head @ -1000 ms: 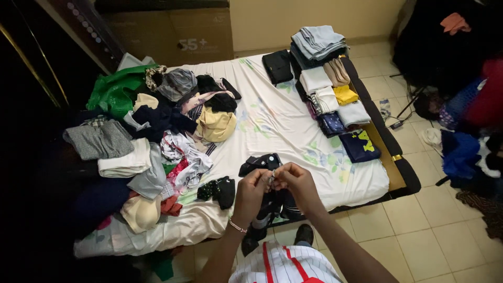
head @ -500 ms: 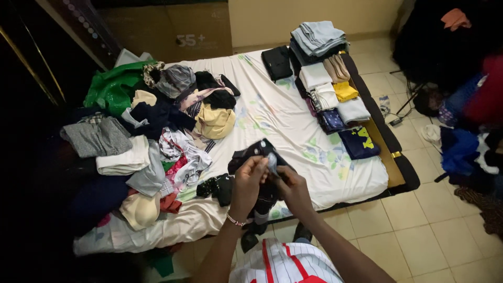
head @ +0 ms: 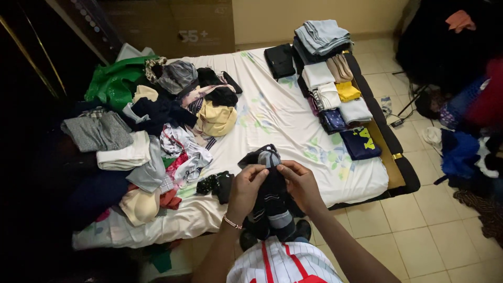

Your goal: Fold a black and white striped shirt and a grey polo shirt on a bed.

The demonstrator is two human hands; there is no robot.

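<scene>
1. We stand at the foot edge of the bed point(head: 293, 131), above the tiled floor point(head: 419, 241); the mattress edge runs just below our hands.
2. The left part of the bed carries a loose heap of unsorted clothes point(head: 157, 126). It reaches the left edge and leaves no bare sheet there.
3. The right edge carries a row of folded clothes point(head: 335, 89), from a grey stack at the head down to a navy folded piece point(head: 360, 143).
4. Between heap and row, a broad strip of bare floral sheet lies open, directly ahead of the hands.
5. A small dark item point(head: 217, 184) lies on the sheet just left of our left hand.
6. The left hand point(head: 245, 191) and the right hand point(head: 298, 184) are raised side by side over the foot edge, forearms converging, backs toward the camera.
7. The fingers of both hands are pinched on the upper part of a dark garment with grey bands point(head: 271, 196). It hangs between the hands, its lower end in front of our striped shirt point(head: 283, 264).
</scene>
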